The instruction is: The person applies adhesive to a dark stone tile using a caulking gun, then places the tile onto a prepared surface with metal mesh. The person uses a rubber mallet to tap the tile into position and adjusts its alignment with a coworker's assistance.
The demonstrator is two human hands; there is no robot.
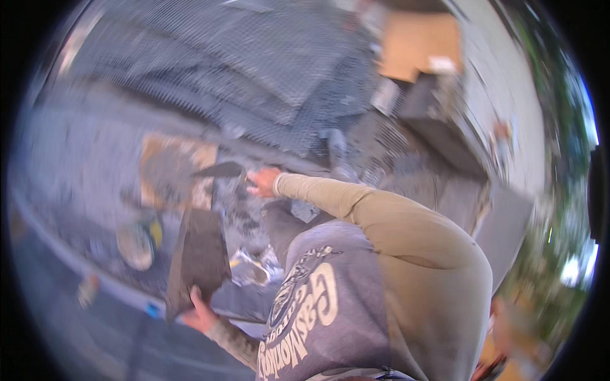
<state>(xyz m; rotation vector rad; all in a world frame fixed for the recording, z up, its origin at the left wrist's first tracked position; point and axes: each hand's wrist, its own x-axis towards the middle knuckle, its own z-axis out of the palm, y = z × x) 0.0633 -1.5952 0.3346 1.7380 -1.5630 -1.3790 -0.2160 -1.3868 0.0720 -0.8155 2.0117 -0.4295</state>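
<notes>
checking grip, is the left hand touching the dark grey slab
Touching: head view shows the left hand holding the dark grey slab at its lower end, thumb over its face.

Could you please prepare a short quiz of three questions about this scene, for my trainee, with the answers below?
1. What does the left hand hold?
2. True or false: the right hand rests on the shirt.
3. In this view, the tip of the trowel overlaps: A) the shirt; B) the tan square board; C) the greenery.

Key: 1. A dark slab. 2. False; it holds the trowel. 3. B.
</notes>
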